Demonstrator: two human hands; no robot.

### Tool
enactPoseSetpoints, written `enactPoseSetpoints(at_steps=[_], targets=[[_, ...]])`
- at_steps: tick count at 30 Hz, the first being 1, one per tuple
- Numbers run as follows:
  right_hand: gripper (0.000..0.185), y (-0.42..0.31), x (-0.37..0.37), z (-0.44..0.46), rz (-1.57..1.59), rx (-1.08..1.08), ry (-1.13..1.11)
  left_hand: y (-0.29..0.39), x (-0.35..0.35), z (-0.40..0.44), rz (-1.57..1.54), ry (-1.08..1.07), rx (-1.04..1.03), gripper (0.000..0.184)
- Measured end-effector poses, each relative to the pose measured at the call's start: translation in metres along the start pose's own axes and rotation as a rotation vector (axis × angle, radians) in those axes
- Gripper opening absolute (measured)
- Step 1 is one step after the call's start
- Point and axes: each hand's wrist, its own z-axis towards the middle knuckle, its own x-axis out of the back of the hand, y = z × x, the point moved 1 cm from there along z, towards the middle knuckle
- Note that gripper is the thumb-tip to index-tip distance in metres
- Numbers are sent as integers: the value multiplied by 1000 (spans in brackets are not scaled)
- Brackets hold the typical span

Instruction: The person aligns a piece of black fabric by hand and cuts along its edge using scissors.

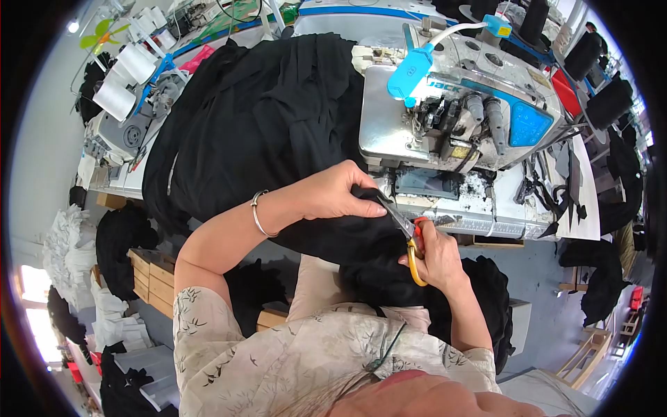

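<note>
My left hand (347,193) is closed on an edge of black fabric (271,111), pinching it between thumb and fingers at the front of the sewing machine. The large heap of this fabric covers the table left of the machine and hangs over the front edge toward my lap. In my right hand (439,258) is a pair of scissors (415,260) with yellow and red handles. Their metal blades point up and left, reaching the fabric beside my left thumb. Whether the blades are cutting through the cloth is not clear. The industrial sewing machine (392,115) stands just beyond both hands.
A blue lamp (410,73) is mounted over the machine head. Black thread cones (611,104) stand at right, white cones (114,96) at left. Black scraps (535,191) lie on the table's right end. A wooden crate (151,281) is on the floor at left.
</note>
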Motion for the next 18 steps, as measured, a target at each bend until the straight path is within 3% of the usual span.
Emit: enactPoseSetpoints(at_steps=[8,13,15,18], targets=[[68,4,2,0,5,-4,-2,-5,-2,1,27,-57,40,24],[68,2,1,-10,55,17,44,5,9,-1,-20,-112,-121,20],[68,5,1,-18,53,45,53,17,24,-3,262,-96,-375,18],[67,1,6,-27,59,80,37,54,30,-24,670,-138,-467,14]])
